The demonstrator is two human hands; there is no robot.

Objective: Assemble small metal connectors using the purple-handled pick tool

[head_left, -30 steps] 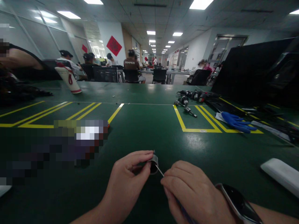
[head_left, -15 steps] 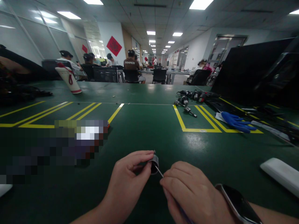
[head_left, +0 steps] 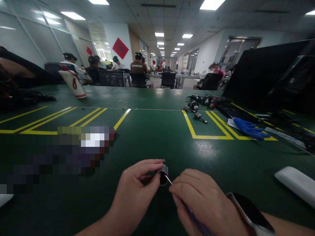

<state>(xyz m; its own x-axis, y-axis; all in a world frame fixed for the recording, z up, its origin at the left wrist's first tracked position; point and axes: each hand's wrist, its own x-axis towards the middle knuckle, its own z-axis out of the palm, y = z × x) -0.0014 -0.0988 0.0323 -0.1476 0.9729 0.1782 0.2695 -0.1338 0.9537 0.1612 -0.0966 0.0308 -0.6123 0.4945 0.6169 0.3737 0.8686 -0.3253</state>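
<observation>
My left hand pinches a small hollow grey metal cylinder between thumb and fingers, its open end turned toward me. A tiny bit of metal sticks up at the top of the cylinder beside my fingertips. My right hand is closed around a screwdriver with a thin shaft and a dark purplish handle. The shaft's tip goes into the cylinder's opening and is hidden there. A watch is on my right wrist.
Metal parts and cables lie at the back right, near a blue glove. A pixelated object lies left of my hands. At right is a white block; a white cup stands far left. Yellow tape marks the green table.
The cylinder and the fingertips of my left hand have shifted very slightly to the right. The screwdriver's tip stays inside the opening, and its handle has tilted or turned a little.
</observation>
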